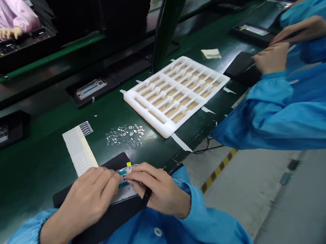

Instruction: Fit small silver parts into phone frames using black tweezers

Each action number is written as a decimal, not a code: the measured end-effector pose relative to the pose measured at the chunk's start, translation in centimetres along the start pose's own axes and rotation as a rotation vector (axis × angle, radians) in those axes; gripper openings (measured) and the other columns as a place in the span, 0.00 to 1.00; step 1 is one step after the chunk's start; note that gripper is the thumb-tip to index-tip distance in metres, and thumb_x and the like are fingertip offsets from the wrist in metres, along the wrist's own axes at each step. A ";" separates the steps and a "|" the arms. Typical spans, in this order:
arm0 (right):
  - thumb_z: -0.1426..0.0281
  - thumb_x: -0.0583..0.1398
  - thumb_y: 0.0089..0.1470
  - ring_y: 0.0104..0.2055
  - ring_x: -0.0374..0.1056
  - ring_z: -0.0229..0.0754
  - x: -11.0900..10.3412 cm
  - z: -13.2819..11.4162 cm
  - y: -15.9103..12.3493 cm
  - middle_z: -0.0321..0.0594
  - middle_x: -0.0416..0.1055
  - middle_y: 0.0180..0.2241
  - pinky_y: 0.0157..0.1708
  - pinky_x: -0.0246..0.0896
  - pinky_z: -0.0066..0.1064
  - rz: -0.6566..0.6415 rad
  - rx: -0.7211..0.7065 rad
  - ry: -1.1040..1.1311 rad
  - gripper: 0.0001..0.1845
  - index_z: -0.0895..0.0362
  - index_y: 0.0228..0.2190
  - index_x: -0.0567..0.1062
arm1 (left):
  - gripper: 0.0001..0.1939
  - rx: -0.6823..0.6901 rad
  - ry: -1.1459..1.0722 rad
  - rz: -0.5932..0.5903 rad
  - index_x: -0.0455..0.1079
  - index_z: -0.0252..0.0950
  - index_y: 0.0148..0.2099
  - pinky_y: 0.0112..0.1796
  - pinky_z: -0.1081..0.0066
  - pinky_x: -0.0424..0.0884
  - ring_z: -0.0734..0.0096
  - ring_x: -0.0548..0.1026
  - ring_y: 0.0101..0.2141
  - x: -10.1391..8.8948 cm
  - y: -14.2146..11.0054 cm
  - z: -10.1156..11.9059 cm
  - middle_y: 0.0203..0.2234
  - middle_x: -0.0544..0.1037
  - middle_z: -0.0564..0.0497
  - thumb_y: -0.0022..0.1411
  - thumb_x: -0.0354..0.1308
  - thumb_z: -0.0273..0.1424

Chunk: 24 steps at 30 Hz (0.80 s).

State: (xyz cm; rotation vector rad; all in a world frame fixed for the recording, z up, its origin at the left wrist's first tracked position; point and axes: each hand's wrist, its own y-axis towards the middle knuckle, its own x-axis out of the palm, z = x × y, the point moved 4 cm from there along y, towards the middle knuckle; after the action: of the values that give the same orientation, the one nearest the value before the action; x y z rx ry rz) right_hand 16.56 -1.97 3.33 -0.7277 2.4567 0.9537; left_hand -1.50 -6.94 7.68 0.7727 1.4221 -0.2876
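My left hand (pixel 87 198) and my right hand (pixel 156 189) meet over a white phone frame with a blue strip (pixel 125 180), their fingertips pressing its edges. It lies on a black mat (pixel 118 160). A slim black tool (pixel 147 195) sticks out from under my right palm. Left of my hands sits a white comb-like strip of small parts (pixel 78 150). Tiny metal pieces (pixel 125 136) lie scattered on the green bench (pixel 44 175) beyond my fingers. Part of the frame is hidden by my fingers.
A white foam tray with tan inserts (pixel 175 95) is taped to the bench. A co-worker's blue-sleeved hands (pixel 272 56) work at the right. A pink-sleeved hand (pixel 10 33) rests at the top left. Black fixtures (pixel 90 88) line the bench; a striped-edged floor (pixel 218 170) lies below right.
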 end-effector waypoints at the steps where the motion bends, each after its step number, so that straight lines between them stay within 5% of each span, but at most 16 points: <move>1: 0.78 0.60 0.69 0.43 0.80 0.44 0.1 0.0 0.0 0.46 0.80 0.44 0.41 0.79 0.33 -0.009 -0.015 -0.010 0.12 0.55 0.50 0.77 | 0.06 0.010 0.008 0.004 0.72 0.30 0.49 0.39 0.61 0.75 0.60 0.80 0.36 0.0 0.0 0.3 0.35 0.81 0.46 0.75 0.54 0.23; 6: 0.79 0.59 0.68 0.43 0.78 0.44 -0.1 1.2 -0.3 0.46 0.79 0.44 0.40 0.78 0.33 -0.053 0.009 -0.045 0.12 0.56 0.48 0.77 | 0.09 -0.104 -0.007 -0.019 0.72 0.30 0.52 0.40 0.61 0.78 0.59 0.81 0.38 0.4 -0.7 -0.1 0.40 0.82 0.44 0.78 0.52 0.28; 10: 0.79 0.56 0.68 0.43 0.77 0.44 0.0 3.3 -0.4 0.44 0.76 0.43 0.40 0.76 0.33 -0.101 0.110 -0.047 0.14 0.55 0.47 0.78 | 0.16 -0.261 -0.009 -0.145 0.73 0.33 0.53 0.38 0.59 0.80 0.58 0.82 0.39 1.6 -2.3 -1.0 0.42 0.82 0.44 0.81 0.45 0.34; 24: 0.79 0.55 0.68 0.44 0.76 0.42 1.1 4.2 -0.3 0.43 0.75 0.44 0.42 0.74 0.31 -0.182 0.124 -0.080 0.13 0.55 0.47 0.77 | 0.17 -0.234 -0.086 -0.075 0.77 0.32 0.53 0.43 0.62 0.83 0.61 0.82 0.44 2.4 -3.2 -0.3 0.46 0.82 0.41 0.78 0.47 0.27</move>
State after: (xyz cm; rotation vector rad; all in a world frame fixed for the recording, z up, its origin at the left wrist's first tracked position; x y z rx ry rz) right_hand 16.64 0.51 -0.28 -0.8363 2.3112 0.7414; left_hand -3.26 -8.45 4.44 0.5111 1.3765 -0.2046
